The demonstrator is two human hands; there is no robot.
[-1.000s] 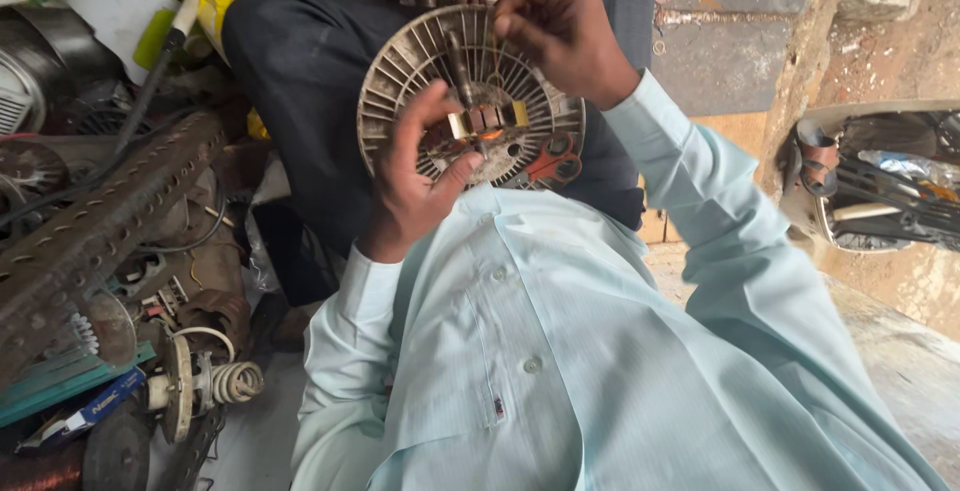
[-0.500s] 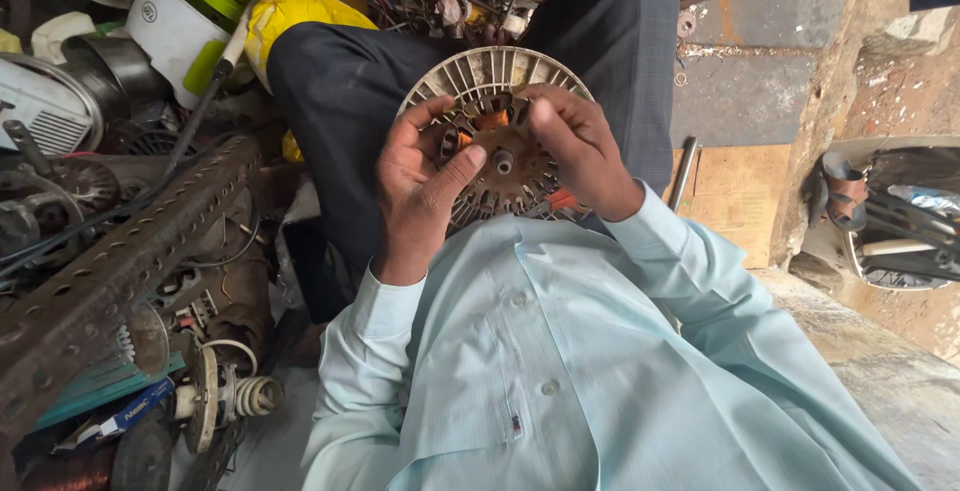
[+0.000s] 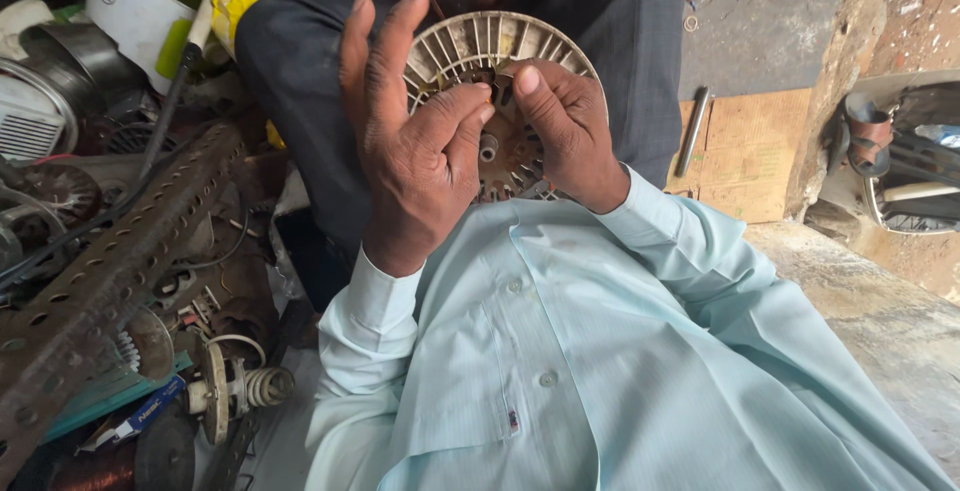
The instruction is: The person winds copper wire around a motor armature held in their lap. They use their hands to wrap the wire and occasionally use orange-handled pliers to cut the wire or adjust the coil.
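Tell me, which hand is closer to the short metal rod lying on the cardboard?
Right. The right hand rests on the round finned disc, just left of the metal rod in the picture; the left hand is farther away, beyond the right one.

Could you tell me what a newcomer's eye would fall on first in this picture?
Both hands at top centre: the left hand pinches with thumb and forefinger at the hub of a pale round finned fan wheel, while the right hand grips it. To the left, a rusty perforated metal bar crosses cluttered parts.

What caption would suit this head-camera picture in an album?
Both hands, left hand and right hand, work at the hub of a round finned fan wheel held on the lap.
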